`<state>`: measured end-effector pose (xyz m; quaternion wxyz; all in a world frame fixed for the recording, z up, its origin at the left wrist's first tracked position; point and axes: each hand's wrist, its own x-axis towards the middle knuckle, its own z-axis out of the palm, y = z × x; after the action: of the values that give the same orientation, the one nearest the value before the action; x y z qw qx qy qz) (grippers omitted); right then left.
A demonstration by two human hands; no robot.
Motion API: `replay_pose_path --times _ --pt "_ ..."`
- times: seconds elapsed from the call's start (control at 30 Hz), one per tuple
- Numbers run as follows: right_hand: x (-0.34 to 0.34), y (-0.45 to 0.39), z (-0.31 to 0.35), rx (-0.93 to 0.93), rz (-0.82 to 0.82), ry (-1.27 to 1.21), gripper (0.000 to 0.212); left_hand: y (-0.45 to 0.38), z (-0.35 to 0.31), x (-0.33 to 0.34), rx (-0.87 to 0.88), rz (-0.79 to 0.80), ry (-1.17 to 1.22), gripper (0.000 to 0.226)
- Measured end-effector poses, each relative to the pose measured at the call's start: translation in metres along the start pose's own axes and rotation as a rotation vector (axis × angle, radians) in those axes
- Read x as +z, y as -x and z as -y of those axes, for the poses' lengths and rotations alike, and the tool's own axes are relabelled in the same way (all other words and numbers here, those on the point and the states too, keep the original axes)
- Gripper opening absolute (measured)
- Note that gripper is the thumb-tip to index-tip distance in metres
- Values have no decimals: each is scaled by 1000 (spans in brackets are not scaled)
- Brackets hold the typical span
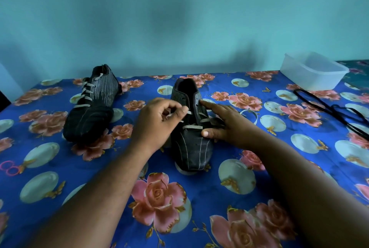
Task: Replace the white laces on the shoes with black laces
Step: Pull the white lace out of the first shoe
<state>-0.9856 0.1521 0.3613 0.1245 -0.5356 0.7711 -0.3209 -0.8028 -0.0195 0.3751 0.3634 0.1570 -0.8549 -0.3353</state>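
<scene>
Dark pinstriped shoes (191,128) with white laces (192,127) on blue rose-patterned cloth (179,197); black laces (327,106).

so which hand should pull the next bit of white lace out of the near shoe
Left, probably. The left hand already pinches the white lace at the eyelets of the near shoe, while the right hand lies with straight fingers along the shoe's side, steadying it.

Two shoes (191,128), one container (313,72)
</scene>
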Motion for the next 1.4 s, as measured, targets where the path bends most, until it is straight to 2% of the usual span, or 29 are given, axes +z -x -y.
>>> replay_pose_path --times 0.1,0.23,0.37,0.43,0.53,0.57,0.7,0.77,0.83,0.9,0.97,1.07,1.17,1.27,1.33,1.4 --pt "0 -1 -2 2 8 -7 98 -2 2 2 16 8 -54 16" --pt "0 -3 -3 6 13 -8 96 -5 9 -7 -188 21 -51 21" --pt "1 -4 -6 13 28 -16 96 -6 16 -21 -289 -21 -202 22" --pt "2 -6 -8 17 35 -33 95 -5 13 -20 -270 -36 -131 18" --pt "3 -6 -8 21 39 -47 96 -3 5 -9 -98 13 -36 45" --pt "3 -6 -8 20 38 -53 95 -2 2 -5 -46 39 -25 48" --pt "2 -5 -7 21 32 -48 95 -1 1 4 32 69 -112 29" --pt "3 -4 -7 18 35 -43 95 -2 -1 2 -23 60 -92 19" --pt "3 -5 -7 20 36 -50 95 -4 4 -5 -170 21 -49 20" --pt "3 -5 -6 18 33 -57 95 -5 12 -14 -274 -18 -137 26" --pt "3 -4 -4 13 32 -79 94 -5 20 -22 -297 -17 -285 28" --pt "4 -4 -5 19 33 -80 96 -7 22 -22 -229 -36 -258 20" --pt "4 -4 -4 20 41 -88 98 -5 15 -11 -76 11 -67 44" --pt "2 -2 -2 18 33 -74 100 -2 8 -1 44 48 -109 39" --pt "1 -1 -1 25 34 -75 101 -2 6 1 59 43 -132 34" --pt "2 -1 0 28 35 -77 101 -2 7 -1 3 61 -114 31"
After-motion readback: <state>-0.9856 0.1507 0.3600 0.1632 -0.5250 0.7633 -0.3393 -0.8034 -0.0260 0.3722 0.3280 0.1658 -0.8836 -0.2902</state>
